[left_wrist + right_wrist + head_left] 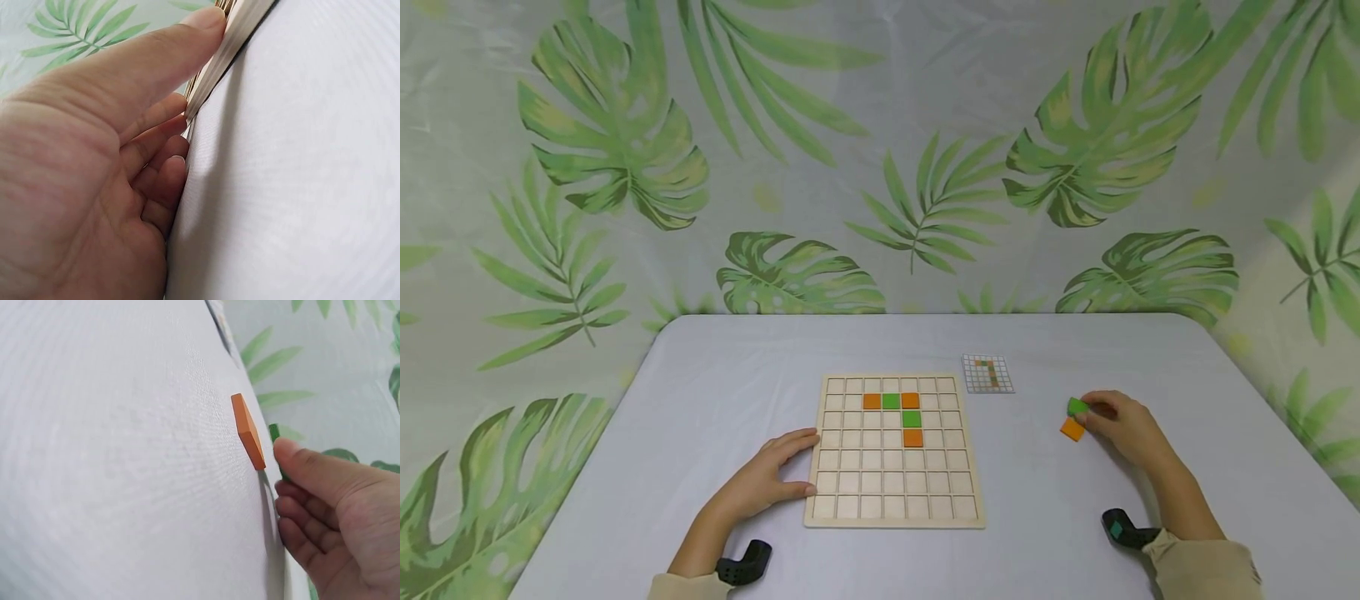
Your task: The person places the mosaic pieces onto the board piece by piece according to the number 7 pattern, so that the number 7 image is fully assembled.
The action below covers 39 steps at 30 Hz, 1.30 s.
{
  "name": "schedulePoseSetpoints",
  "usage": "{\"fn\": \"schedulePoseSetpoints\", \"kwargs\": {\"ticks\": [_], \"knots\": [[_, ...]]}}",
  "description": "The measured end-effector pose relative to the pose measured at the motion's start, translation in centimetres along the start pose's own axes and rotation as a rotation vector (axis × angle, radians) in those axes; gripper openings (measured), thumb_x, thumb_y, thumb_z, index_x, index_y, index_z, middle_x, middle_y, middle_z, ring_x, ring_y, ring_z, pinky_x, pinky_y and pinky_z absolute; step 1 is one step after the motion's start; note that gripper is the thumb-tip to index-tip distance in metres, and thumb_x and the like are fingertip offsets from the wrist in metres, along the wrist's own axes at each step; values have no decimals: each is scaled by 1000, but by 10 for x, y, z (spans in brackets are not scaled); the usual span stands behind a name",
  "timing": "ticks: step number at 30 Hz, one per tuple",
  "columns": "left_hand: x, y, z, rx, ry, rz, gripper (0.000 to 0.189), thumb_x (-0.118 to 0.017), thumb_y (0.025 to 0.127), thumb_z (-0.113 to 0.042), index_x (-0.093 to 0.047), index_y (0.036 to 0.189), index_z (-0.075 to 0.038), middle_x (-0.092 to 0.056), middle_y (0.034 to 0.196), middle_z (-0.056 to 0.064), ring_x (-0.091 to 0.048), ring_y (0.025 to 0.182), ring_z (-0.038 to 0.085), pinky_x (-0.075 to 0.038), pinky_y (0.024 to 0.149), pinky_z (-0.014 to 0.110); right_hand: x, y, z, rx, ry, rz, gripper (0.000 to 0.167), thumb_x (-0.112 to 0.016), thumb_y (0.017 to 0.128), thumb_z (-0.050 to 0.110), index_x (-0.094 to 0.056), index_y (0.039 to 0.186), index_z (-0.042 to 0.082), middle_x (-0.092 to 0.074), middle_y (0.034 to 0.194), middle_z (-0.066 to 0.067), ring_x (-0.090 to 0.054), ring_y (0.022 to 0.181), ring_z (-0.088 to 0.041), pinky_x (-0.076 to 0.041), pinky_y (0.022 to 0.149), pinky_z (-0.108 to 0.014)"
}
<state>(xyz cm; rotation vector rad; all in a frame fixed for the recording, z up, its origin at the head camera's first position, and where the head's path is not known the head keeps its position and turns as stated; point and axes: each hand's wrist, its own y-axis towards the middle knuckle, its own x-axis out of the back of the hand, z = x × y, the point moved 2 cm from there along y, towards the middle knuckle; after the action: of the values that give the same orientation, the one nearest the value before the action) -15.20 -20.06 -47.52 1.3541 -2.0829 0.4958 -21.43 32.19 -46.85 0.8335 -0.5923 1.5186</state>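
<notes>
A wooden grid board (880, 507) lies on the table, with orange and green square tiles in some of its cells. Three of them, orange, green, orange, form a row near the top; a green tile (912, 419) and an orange tile (913, 438) run down below its right end. My left hand (769, 475) rests at the board's left edge, thumb and fingertips touching the rim. To the right of the board, my right hand (1123, 425) pinches a green tile (1077, 407) between thumb and fingers. Just beside it lies a loose orange tile (249, 432) on the cloth.
A small pattern card (988, 374) printed with a grid and coloured squares lies beyond the board's upper right corner. White cloth (722, 375) covers the table. Behind it hangs a leaf-patterned curtain (925, 108). Each wrist wears a black camera.
</notes>
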Motion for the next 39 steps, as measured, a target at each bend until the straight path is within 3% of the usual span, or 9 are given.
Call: {"fn": "schedulePoseSetpoints", "kwargs": {"ticks": [3,9,18,26,32,39], "knots": [[0,0,-1,-3,-3,0,70,-75,71,-31,-47,131,-8,-38,138,5,-26,127,31,-23,100,51,1,0,7,-7,-2,-23,42,-60,86,31,-56,112,-1,-59,102,-18,-55,92,-33,-44,75,-46],[0,-1,0,-1,-7,1,69,-75,71,-31,-47,130,-9,-37,138,5,-26,127,31,-23,100,50,-1,0,41,77,29,-76,35,-64,84,25,-58,110,2,-61,97,-14,-56,90,-33,-44,74,-46],[0,-1,0,-7,-9,1,69,-75,71,-32,-47,130,-9,-37,138,5,-26,127,31,-23,100,51,-30,1,100,282,69,-91,30,-72,76,18,-62,102,6,-61,94,-3,-57,86,-22,-48,70,-42],[-1,0,1,-10,-6,5,70,-74,71,-32,-47,131,-8,-37,138,5,-27,127,31,-23,100,51,-62,-4,138,415,98,-19,29,-74,74,14,-62,101,9,-59,96,4,-55,85,-14,-48,72,-34],[0,0,1,-4,-5,4,70,-74,71,-33,-47,131,-8,-37,138,5,-26,128,31,-23,100,51,-90,-10,155,487,126,102,28,-73,74,13,-61,99,7,-59,93,4,-55,81,-14,-49,71,-29],[0,0,0,-5,-3,6,70,-74,72,-33,-46,131,-9,-37,139,5,-26,127,31,-23,100,51,-114,-15,166,414,149,181,28,-72,76,26,-62,98,13,-58,96,8,-53,84,-10,-47,74,-26]]}}
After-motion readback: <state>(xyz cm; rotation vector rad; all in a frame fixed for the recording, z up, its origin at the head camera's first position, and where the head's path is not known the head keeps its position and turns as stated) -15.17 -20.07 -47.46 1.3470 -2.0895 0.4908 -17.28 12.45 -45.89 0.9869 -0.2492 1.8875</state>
